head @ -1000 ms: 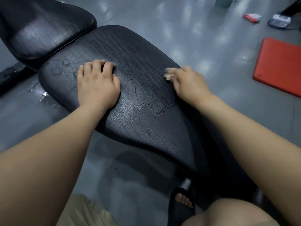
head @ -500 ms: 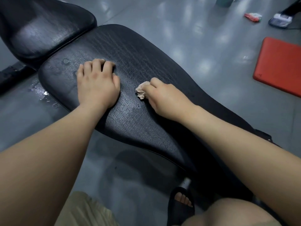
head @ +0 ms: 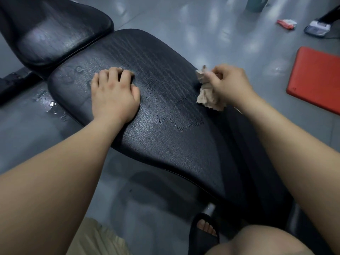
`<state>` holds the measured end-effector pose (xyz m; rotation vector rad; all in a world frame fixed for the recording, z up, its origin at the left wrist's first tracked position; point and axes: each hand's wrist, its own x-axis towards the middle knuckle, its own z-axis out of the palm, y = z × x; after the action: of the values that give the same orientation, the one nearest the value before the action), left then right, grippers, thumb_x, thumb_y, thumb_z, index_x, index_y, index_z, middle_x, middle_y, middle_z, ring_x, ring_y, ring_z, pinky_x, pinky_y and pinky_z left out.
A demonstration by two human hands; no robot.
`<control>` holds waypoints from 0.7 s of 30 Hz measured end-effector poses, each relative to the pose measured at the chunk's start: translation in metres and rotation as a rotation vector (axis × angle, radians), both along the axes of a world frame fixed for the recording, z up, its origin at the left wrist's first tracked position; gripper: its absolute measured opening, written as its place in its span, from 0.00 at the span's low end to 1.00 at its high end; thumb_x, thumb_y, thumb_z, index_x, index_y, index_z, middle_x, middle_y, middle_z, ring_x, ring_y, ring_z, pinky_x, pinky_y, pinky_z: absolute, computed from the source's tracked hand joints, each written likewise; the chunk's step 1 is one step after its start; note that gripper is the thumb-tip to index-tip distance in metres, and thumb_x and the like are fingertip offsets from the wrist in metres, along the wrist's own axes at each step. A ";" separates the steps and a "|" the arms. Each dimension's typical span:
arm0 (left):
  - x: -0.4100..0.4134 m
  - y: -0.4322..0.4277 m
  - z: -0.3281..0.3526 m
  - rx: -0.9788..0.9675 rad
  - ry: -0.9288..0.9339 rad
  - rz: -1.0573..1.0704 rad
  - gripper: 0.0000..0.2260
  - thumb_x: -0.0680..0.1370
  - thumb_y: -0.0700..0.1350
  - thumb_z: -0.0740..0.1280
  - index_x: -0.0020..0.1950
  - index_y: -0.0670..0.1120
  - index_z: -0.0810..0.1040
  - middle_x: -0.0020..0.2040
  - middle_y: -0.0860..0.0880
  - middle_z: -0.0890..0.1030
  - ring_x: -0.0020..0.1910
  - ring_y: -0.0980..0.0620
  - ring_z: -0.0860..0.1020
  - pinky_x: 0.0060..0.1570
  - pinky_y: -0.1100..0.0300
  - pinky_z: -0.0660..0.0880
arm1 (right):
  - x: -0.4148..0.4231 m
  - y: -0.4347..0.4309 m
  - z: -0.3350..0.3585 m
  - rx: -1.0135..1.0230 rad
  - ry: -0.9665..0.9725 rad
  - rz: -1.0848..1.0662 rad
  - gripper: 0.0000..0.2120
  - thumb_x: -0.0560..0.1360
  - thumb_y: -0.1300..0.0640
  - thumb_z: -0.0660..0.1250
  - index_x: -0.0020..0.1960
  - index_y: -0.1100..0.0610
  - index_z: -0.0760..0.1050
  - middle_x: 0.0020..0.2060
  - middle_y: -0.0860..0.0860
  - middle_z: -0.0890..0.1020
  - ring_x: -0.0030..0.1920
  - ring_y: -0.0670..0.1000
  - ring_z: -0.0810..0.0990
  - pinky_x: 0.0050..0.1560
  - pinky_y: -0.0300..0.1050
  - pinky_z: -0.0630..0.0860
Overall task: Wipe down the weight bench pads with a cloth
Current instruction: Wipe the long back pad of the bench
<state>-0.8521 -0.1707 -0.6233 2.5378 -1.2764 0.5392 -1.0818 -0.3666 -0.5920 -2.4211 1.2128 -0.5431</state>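
Note:
The long black bench pad point(head: 165, 137) runs from upper left to lower right, with a wet patch near its middle. A second black pad point(head: 55, 32) sits beyond it at the upper left. My left hand point(head: 114, 94) lies flat, palm down, on the long pad's far left part. My right hand point(head: 230, 85) is at the pad's right edge, fingers closed on a crumpled beige cloth point(head: 207, 96) that hangs down against the pad's side.
Grey glossy floor all around, with a water puddle point(head: 49, 105) left of the bench. A red mat point(head: 316, 78) lies at the right. A red-and-white wrapper point(head: 287, 23) and a small device point(head: 317, 29) sit at the top right. My sandalled foot point(head: 204, 234) is below the bench.
My right hand swept the cloth from the pad's right edge to its middle, then back out to the right edge. The left hand stayed put on the pad.

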 end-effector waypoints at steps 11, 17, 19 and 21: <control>0.001 0.001 0.000 -0.022 0.008 -0.010 0.17 0.79 0.53 0.58 0.65 0.51 0.76 0.64 0.44 0.75 0.65 0.39 0.70 0.73 0.42 0.61 | 0.010 0.006 -0.005 -0.045 0.245 0.005 0.13 0.82 0.47 0.59 0.48 0.55 0.74 0.52 0.59 0.78 0.51 0.60 0.77 0.47 0.49 0.70; 0.002 -0.001 0.000 -0.010 0.009 -0.003 0.18 0.79 0.53 0.57 0.65 0.51 0.76 0.65 0.44 0.75 0.65 0.39 0.70 0.73 0.42 0.61 | -0.002 0.017 -0.025 -0.254 0.026 0.226 0.15 0.80 0.56 0.63 0.65 0.59 0.76 0.59 0.61 0.76 0.58 0.63 0.76 0.61 0.49 0.71; 0.002 0.000 0.000 -0.004 0.011 0.000 0.18 0.79 0.54 0.57 0.65 0.51 0.76 0.65 0.44 0.75 0.65 0.39 0.70 0.73 0.42 0.61 | -0.003 0.022 -0.039 -0.232 0.094 0.413 0.21 0.82 0.54 0.59 0.71 0.60 0.74 0.66 0.61 0.76 0.67 0.62 0.74 0.70 0.50 0.68; 0.002 0.000 0.000 -0.005 0.009 -0.003 0.18 0.79 0.53 0.57 0.65 0.51 0.76 0.64 0.44 0.75 0.65 0.39 0.70 0.73 0.42 0.61 | -0.008 0.023 -0.046 -0.173 0.148 0.485 0.25 0.83 0.49 0.55 0.76 0.60 0.68 0.75 0.59 0.69 0.75 0.58 0.67 0.77 0.46 0.61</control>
<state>-0.8505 -0.1702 -0.6232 2.5309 -1.2733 0.5286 -1.0896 -0.3435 -0.6377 -2.8112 0.6027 -0.3357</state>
